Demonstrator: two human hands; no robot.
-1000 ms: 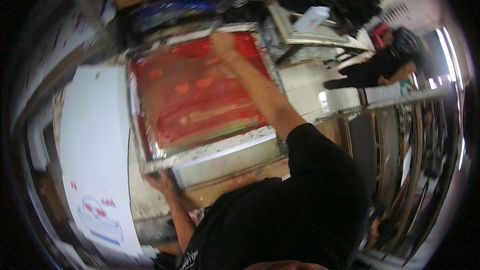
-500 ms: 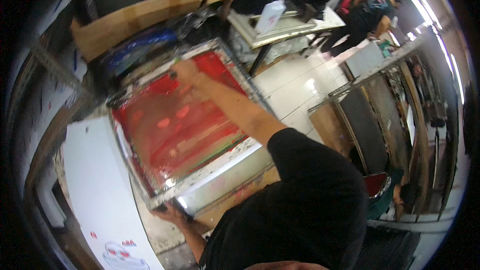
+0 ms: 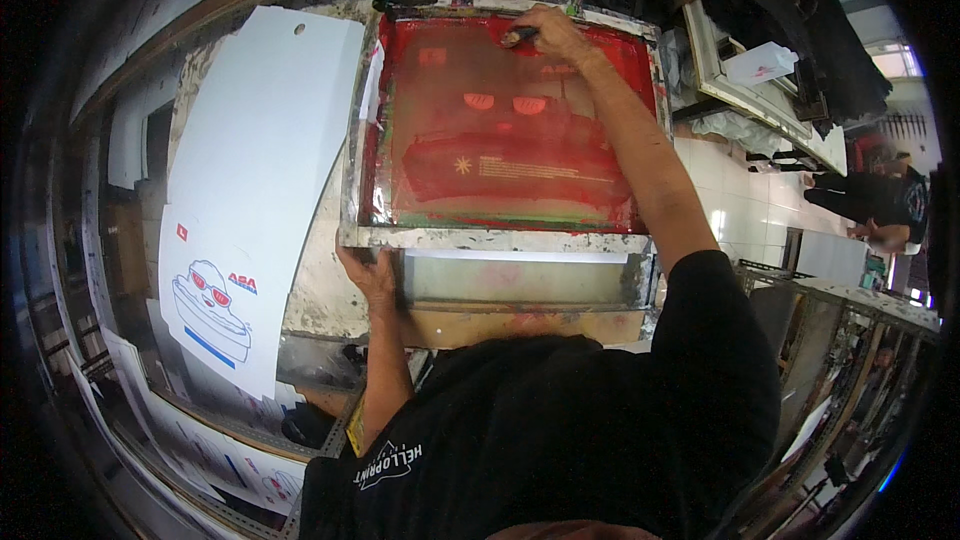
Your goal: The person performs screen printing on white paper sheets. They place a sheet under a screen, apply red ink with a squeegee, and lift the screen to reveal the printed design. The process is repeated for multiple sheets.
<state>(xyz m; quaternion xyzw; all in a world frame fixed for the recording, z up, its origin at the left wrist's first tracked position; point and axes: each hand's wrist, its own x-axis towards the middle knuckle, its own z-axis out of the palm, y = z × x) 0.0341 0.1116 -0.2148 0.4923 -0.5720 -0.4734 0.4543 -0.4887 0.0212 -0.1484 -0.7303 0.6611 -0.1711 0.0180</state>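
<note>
At about nine o'clock lies a white printed sheet, already bearing a blue and red cartoon figure near its lower end; that piece looks finished and set aside on the paint-stained work table. Just right of it, the left hand grips the near left corner of the screen frame, fingers curled over the pale rim and pressed on it, apparently steadying or lifting it. The frame sits at the centre, toward twelve o'clock, its mesh covered in red ink with paler design shapes showing through. A white strip shows under the frame's near edge, so the frame seems slightly raised there, though I cannot tell for sure. At the far edge, around twelve o'clock, the right hand is closed around a dark handle, probably the squeegee's; the blade itself is hidden. Judging from this, a printing pass is in hand. At three o'clock another person crouches on the tiled floor, well apart.
</note>
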